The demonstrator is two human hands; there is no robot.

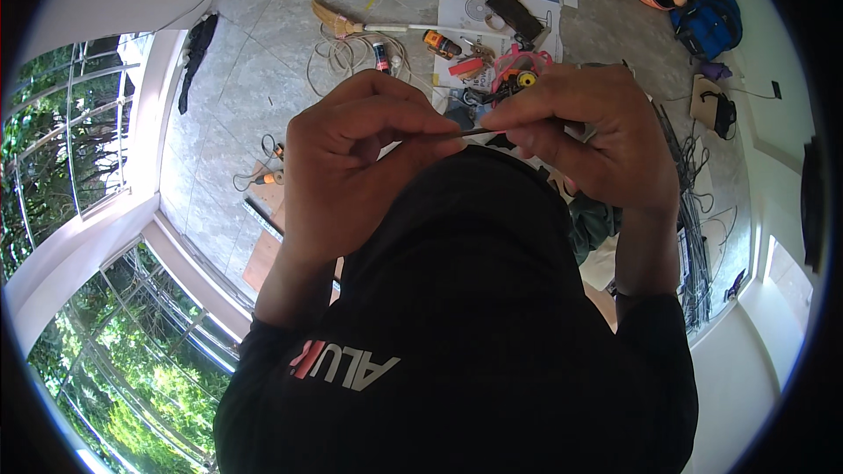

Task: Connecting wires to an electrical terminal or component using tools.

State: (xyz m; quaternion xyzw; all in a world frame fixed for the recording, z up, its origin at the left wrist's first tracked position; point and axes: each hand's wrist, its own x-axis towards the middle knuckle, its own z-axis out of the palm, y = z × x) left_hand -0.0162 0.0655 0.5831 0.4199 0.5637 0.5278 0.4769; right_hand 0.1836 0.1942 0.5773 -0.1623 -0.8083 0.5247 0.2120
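Both hands are raised close to my chest, fingertips nearly meeting. Between them runs a short, thin, dark strip (475, 132), perhaps a piece of wire; its exact kind is too small to tell. My left hand (356, 154) pinches one end between thumb and forefinger. The thumb and forefinger of my right hand (593, 127) close on the other end. Most of the strip is hidden by the fingers. Below the hands, the black shirt (457, 298) fills the middle of the view.
Beyond my hands, a broom (338, 21), a coiled cable (329, 61), a yellow-black power tool (441, 44) and a pink strap (527, 57) lie on the tiled floor. Bundled dark cables (694, 254) lie at right, near a blue bag (709, 19). Barred windows (79, 132) stand left.
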